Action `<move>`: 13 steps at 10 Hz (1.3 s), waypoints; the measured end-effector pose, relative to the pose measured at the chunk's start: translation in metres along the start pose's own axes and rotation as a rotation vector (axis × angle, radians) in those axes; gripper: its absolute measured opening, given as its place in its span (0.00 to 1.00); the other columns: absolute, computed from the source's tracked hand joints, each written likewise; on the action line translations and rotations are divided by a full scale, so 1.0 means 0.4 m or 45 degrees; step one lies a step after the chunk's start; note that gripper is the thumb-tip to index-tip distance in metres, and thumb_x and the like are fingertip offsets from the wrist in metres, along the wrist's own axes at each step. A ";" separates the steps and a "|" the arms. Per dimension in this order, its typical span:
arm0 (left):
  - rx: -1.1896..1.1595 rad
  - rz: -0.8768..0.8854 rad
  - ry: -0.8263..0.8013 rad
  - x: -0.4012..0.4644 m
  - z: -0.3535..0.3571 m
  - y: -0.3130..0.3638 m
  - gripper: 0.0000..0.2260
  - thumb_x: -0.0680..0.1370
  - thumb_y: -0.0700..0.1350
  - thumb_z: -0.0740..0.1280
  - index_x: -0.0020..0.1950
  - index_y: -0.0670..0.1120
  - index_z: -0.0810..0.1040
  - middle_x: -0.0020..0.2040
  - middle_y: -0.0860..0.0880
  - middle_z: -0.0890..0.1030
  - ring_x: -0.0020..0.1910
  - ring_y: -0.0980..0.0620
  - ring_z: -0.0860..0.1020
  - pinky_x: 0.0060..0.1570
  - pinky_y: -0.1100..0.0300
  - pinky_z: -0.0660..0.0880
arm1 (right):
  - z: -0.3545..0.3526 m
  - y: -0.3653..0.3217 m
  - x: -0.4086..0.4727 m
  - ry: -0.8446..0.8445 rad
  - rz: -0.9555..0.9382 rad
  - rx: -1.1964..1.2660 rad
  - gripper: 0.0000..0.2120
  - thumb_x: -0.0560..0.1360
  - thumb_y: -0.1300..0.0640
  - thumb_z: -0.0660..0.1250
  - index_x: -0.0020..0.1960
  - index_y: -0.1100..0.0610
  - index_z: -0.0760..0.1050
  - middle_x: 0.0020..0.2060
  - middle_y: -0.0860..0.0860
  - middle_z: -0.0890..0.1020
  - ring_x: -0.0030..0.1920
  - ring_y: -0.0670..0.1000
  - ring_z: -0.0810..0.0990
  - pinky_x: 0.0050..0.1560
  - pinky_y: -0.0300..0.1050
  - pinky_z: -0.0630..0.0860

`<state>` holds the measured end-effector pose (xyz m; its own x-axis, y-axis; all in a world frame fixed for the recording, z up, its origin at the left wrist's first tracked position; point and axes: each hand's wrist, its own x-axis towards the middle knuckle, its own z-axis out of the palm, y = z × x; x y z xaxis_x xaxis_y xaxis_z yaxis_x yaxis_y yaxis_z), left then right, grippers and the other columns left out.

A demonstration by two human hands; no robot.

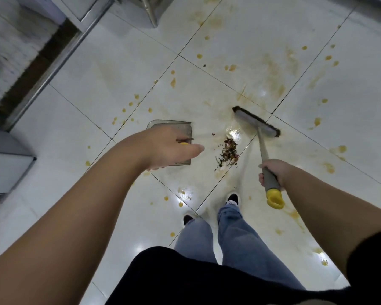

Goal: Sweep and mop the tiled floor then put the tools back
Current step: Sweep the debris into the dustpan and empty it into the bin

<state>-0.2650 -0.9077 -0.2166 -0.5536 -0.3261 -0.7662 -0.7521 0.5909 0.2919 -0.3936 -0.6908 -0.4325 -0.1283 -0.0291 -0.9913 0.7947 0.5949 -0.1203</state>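
Nearest the camera: a black top, blue jeans (233,234) and two dark shoes, standing on the white tiled floor (110,89).

Right hand (273,172): fingers curled fully round the grey grip of the broom (259,126), just above its yellow end cap. The broom head rests on the floor beyond the hand, bristles down, set at a slant.

Left hand (174,148): extended over the translucent grey dustpan (169,126). A yellow part shows under the fingers, and the hand appears to grip the pan's handle there, but the hold itself is covered by the back of the hand, so I cannot tell.

Between pan and broom head lies a small debris pile (228,151) of dark and reddish scraps, near the pan's open side and apart from the bristles.

Assessment: the sweeping step is in hand, at the collecting stage. The next move likely calls for the pan's lip flat on the tile facing the pile, and a short broom stroke toward it.

Farther out, yellow-brown stains (273,73) and drops spread across several tiles; these are for the mop, which is not in view.

Obscured: most of the dustpan body; a metal leg (151,12) and fixtures at the top and left edges are cut off and blurred.
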 end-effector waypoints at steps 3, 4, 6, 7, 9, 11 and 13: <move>0.117 0.064 -0.046 0.004 -0.016 -0.019 0.22 0.73 0.61 0.61 0.49 0.42 0.77 0.17 0.55 0.65 0.15 0.57 0.62 0.19 0.67 0.59 | 0.069 0.035 -0.052 0.029 -0.032 -0.551 0.13 0.74 0.65 0.54 0.59 0.63 0.62 0.30 0.55 0.70 0.27 0.51 0.69 0.25 0.39 0.71; 0.220 0.116 -0.050 -0.001 -0.018 -0.047 0.23 0.72 0.62 0.61 0.50 0.42 0.77 0.28 0.53 0.69 0.21 0.58 0.64 0.22 0.68 0.61 | 0.115 0.077 -0.084 -0.033 0.014 -0.761 0.06 0.76 0.65 0.54 0.51 0.65 0.65 0.32 0.56 0.70 0.31 0.52 0.69 0.36 0.42 0.72; 0.219 0.142 -0.075 -0.013 -0.026 -0.102 0.19 0.71 0.64 0.61 0.46 0.48 0.76 0.35 0.46 0.74 0.23 0.56 0.65 0.29 0.62 0.64 | 0.153 0.211 -0.122 -0.129 0.078 -1.181 0.15 0.80 0.61 0.55 0.34 0.56 0.61 0.34 0.51 0.67 0.32 0.47 0.66 0.34 0.37 0.66; 0.136 0.146 -0.054 -0.023 -0.032 -0.122 0.20 0.71 0.63 0.61 0.46 0.47 0.76 0.25 0.53 0.67 0.19 0.54 0.62 0.27 0.64 0.61 | 0.154 0.262 -0.141 -0.076 0.090 -1.269 0.15 0.79 0.61 0.55 0.34 0.54 0.61 0.33 0.49 0.68 0.31 0.46 0.67 0.31 0.35 0.67; 0.064 0.161 -0.053 -0.032 -0.050 -0.167 0.23 0.72 0.63 0.60 0.53 0.46 0.78 0.17 0.53 0.64 0.17 0.53 0.62 0.25 0.64 0.63 | 0.113 0.253 -0.169 0.071 0.081 -0.831 0.11 0.79 0.62 0.56 0.39 0.64 0.66 0.19 0.55 0.69 0.20 0.51 0.67 0.24 0.36 0.66; 0.019 0.172 -0.051 -0.033 -0.063 -0.205 0.24 0.72 0.62 0.60 0.54 0.45 0.78 0.16 0.53 0.64 0.17 0.53 0.62 0.26 0.64 0.63 | 0.101 0.215 -0.162 0.178 -0.048 -0.572 0.06 0.76 0.65 0.61 0.50 0.67 0.68 0.22 0.57 0.75 0.21 0.53 0.74 0.25 0.39 0.72; -0.040 0.158 -0.048 -0.037 -0.056 -0.207 0.24 0.73 0.61 0.60 0.55 0.42 0.77 0.16 0.52 0.63 0.16 0.53 0.62 0.26 0.64 0.63 | 0.127 0.107 -0.071 0.106 -0.110 -0.432 0.04 0.77 0.64 0.61 0.46 0.65 0.68 0.21 0.56 0.76 0.17 0.49 0.73 0.20 0.36 0.71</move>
<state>-0.2026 -0.9682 -0.2168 -0.6296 -0.2241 -0.7439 -0.6899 0.6016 0.4027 -0.3258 -0.7055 -0.4120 -0.2455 -0.0339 -0.9688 0.5381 0.8265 -0.1653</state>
